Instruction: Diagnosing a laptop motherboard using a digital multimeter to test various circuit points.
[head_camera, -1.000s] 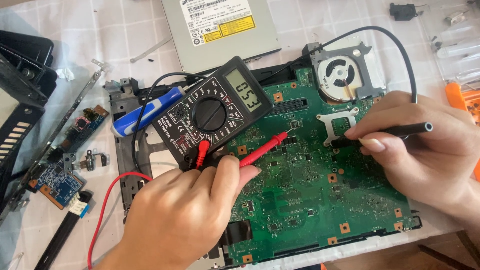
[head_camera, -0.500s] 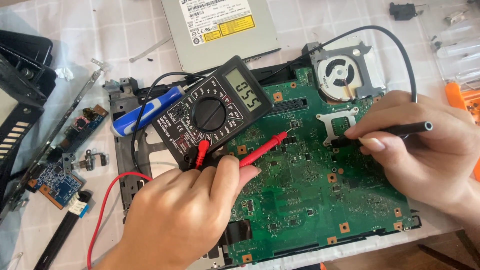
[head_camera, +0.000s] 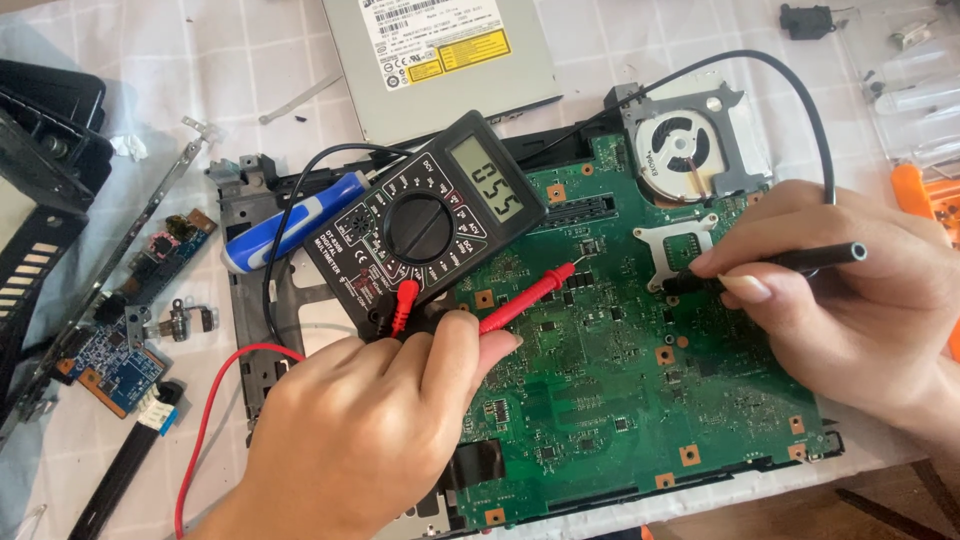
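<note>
Left hand (head_camera: 370, 430): at 7 o'clock in the head view, fingers curled down, closed around the red probe (head_camera: 525, 297); the probe's tip rests on the green circuit board (head_camera: 620, 400) just below the meter. A red lead (head_camera: 215, 400) loops out from beneath this hand toward 8 o'clock.

Right hand (head_camera: 850, 310): at 3 o'clock, fingers pinched shut on the black probe (head_camera: 790, 262), held nearly level; its tip touches the board beside the square metal bracket (head_camera: 675, 245). A black lead (head_camera: 760, 70) arcs from the probe's rear over the fan toward the meter.

Circuit board: centre to 5 o'clock, lying flat on the surface (head_camera: 150, 70), partly covered by both hands.

Black multimeter (head_camera: 425, 225): at 11 o'clock from centre, tilted, lying across the board's upper left edge, round dial in the middle, lit digit display at its upper right, red plug in its lower edge.

Cooling fan (head_camera: 685, 150): at 1 o'clock, in a grey metal housing at the board's top corner.

Optical drive (head_camera: 445, 55): at 12 o'clock, silver, label upward.

Blue and white pen-shaped tool (head_camera: 290, 225): at 10 o'clock, just beside the meter.

Small blue circuit boards (head_camera: 115, 365): at 9 o'clock, well apart from the main board.

Black plastic casing (head_camera: 45, 170): far 9 to 10 o'clock edge.

Orange tool (head_camera: 912, 190): at 3 o'clock edge, behind the right hand.
</note>
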